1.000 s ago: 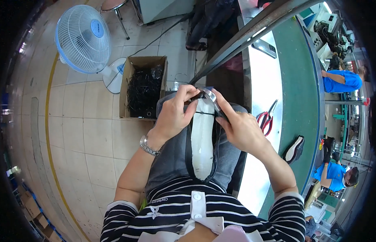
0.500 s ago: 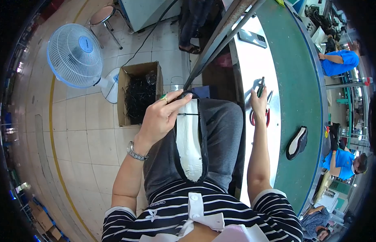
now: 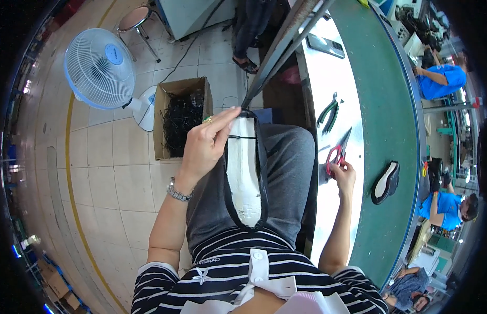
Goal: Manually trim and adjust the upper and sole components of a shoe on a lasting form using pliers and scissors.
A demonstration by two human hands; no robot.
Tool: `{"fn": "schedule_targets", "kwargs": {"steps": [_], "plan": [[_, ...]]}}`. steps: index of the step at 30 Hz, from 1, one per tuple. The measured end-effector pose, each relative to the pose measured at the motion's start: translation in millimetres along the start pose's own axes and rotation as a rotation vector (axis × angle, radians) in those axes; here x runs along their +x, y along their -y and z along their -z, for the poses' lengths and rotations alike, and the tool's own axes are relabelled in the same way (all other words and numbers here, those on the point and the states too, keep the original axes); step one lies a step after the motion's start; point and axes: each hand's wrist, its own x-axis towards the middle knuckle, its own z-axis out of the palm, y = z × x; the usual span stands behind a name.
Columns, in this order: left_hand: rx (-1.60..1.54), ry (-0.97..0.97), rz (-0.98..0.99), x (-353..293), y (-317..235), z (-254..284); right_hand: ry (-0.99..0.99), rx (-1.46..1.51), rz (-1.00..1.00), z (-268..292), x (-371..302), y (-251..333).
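A black shoe upper with a white bottom (image 3: 243,180) lies lengthwise over my lap, a thin black cord (image 3: 241,137) running across its white face. My left hand (image 3: 204,149) grips the shoe's far end, fingers and thumb closed on the black edge. On the shiny metal bench strip to the right, my right hand (image 3: 346,177) has its fingers closed on the red handles of a pair of scissors (image 3: 336,153), whose blades point away from me. Farther along the strip lie green-and-black pliers (image 3: 330,113), untouched.
A phone (image 3: 325,46) rests at the strip's far end. Another black-and-white shoe (image 3: 385,183) sits on the green belt (image 3: 366,230). Left of my knees are a cardboard box (image 3: 159,123) of black scraps and a white fan (image 3: 99,68). A metal post (image 3: 277,57) slants ahead. People work beyond the belt.
My right hand has let go of the pliers, leaving them on the strip, and moved nearer me onto the red scissors. My left hand keeps the shoe, its far end shifted slightly away.
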Motion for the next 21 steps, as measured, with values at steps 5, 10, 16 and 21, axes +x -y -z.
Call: {"fn": "schedule_targets", "kwargs": {"steps": [5,10,16,21], "plan": [[-0.445,-0.075,0.377,-32.3,-15.4,-3.7,0.46,0.684,-0.23,11.4,-102.0,71.1],[0.016,-0.257,0.116,-39.0,-37.0,-14.9,1.144,0.673,-0.228,3.7,-164.8,125.2],[0.086,-0.376,0.13,-39.1,-33.2,-29.3,1.223,0.654,-0.317,-15.3,-182.4,140.5],[0.153,-0.389,0.053,-38.0,-30.7,-25.1,1.116,0.504,-0.164,-40.5,-174.4,152.5]]}}
